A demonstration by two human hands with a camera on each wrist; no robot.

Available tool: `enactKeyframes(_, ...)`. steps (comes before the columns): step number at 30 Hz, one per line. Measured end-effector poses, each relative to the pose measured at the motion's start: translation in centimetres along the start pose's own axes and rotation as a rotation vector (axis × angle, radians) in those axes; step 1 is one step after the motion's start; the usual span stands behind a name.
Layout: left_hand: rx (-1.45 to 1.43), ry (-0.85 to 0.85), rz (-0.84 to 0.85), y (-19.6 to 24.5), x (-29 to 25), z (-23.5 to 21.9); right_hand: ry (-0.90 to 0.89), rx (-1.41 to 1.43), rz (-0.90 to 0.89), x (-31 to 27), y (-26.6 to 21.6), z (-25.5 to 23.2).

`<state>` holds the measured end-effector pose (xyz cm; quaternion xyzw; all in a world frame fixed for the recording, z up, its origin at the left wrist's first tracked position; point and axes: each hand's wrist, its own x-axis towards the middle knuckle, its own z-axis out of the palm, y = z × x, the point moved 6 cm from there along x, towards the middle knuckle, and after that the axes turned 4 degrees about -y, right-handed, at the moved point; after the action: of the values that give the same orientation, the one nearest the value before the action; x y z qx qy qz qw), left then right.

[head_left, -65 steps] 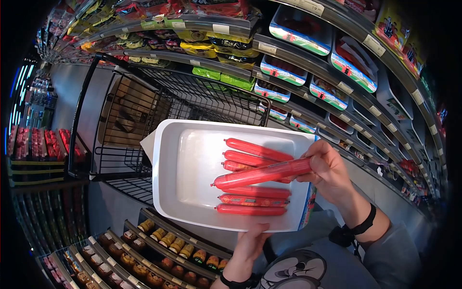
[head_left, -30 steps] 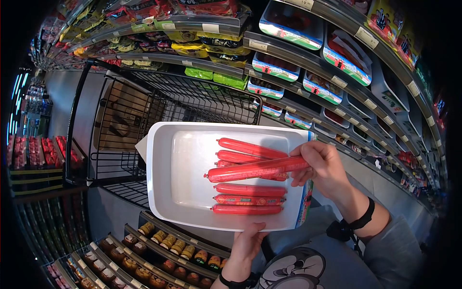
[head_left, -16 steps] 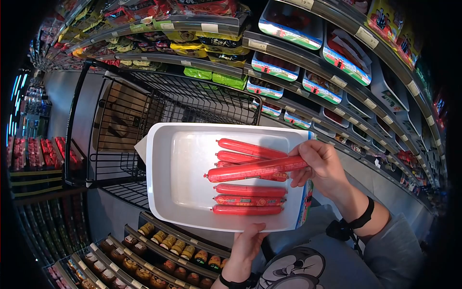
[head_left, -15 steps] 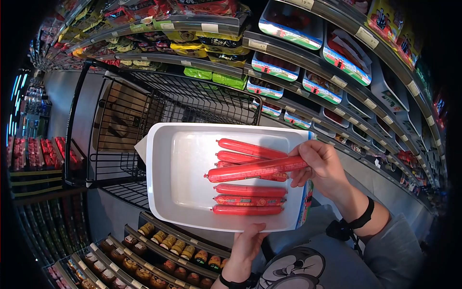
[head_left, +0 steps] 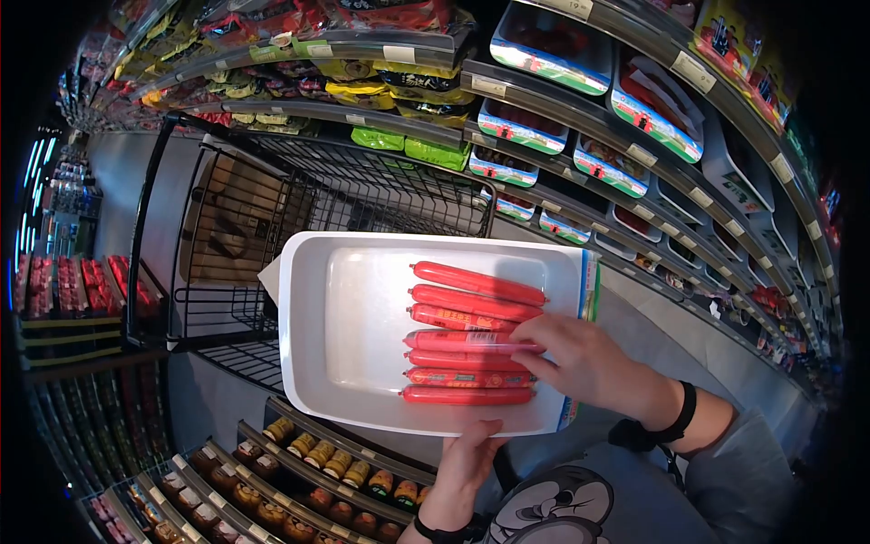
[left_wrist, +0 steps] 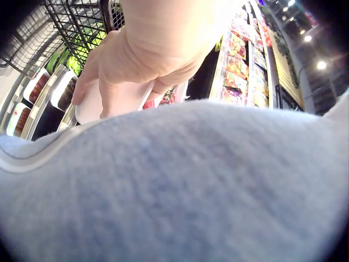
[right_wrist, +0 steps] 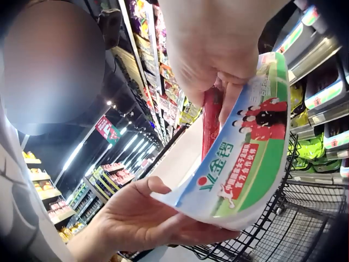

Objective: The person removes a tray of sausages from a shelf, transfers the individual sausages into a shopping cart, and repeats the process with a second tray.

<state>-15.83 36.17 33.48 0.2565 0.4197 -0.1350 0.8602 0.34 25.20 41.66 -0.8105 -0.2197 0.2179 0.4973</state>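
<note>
Right hand (head_left: 589, 363), fingertips pinching one end of a red plastic-cased sausage (head_left: 462, 341), has lowered it from slanting across the other red sausages (head_left: 468, 376) into line with them inside the white rectangular plastic tray (head_left: 362, 308); its placing seems almost finished. At the left wrist, the left hand (left_wrist: 136, 60) grips the tray. At the right wrist, its thumb overlaps the rim beside the blue-and-green printed front panel (right_wrist: 256, 164).

Stocked shelves (head_left: 359, 47), grey floor (head_left: 125, 177)
</note>
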Motion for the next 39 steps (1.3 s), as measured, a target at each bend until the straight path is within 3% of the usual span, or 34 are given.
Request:
enactKeyframes(5,0.018,0.045,0.033,-0.8,0.1,-0.6,0.075,-0.131,0.011,-0.5,0.7,-1.8)
enactKeyframes(11,0.223,0.12,0.061,-1.6,-0.2,-0.2,0.254,-0.348,0.084,-3.2,2.7,-7.9)
enactKeyframes(13,0.332,0.037,0.076,-2.5,0.6,0.0,0.298,-0.402,0.108,-4.0,3.8,-9.4)
enactKeyframes(14,0.427,-0.032,0.1,-2.8,1.2,0.4,0.134,-0.196,0.27,-4.8,6.3,-9.6)
enactKeyframes(15,0.436,-0.04,0.095,-2.9,1.8,1.0,0.072,-0.157,0.257,-5.5,7.9,-10.2)
enactKeyframes(19,0.762,-0.164,0.077,-3.9,5.7,3.7,0.034,-0.004,0.313,-9.5,13.5,-12.6)
enactKeyframes(21,0.973,-0.242,0.032,-6.2,10.0,5.5,0.003,-0.01,0.539,-13.0,19.7,-13.1)
enactKeyframes(22,0.965,-0.242,0.033,-7.5,12.0,5.3,-0.002,-0.017,0.539,-14.1,22.2,-12.8)
enactKeyframes(25,0.887,-0.232,0.085,-11.4,17.9,4.0,0.012,0.009,0.633,-16.9,30.6,-10.6)
enactKeyframes(27,0.861,-0.21,0.037,-12.8,20.6,3.6,0.156,0.416,0.657,-18.1,35.7,-8.3)
enactKeyframes(30,0.847,-0.174,-0.023,-15.2,25.6,1.2,0.169,0.593,0.826,-18.2,41.4,-5.6)
enactKeyframes(32,0.927,-0.137,-0.005,-16.2,28.6,-0.3,0.177,0.604,0.865,-17.4,44.2,-4.6)
enactKeyframes(34,0.914,-0.086,-0.088,-16.7,30.4,-1.3,0.185,0.619,0.908,-17.0,47.4,-3.9)
enactKeyframes(36,1.135,-0.005,0.025,-16.2,31.6,-2.0,0.232,0.656,0.886,-16.4,50.7,-3.3)
enactKeyframes(39,1.107,0.054,0.063,-16.1,32.5,-3.6,0.274,0.663,0.984,-15.0,54.5,-3.4)
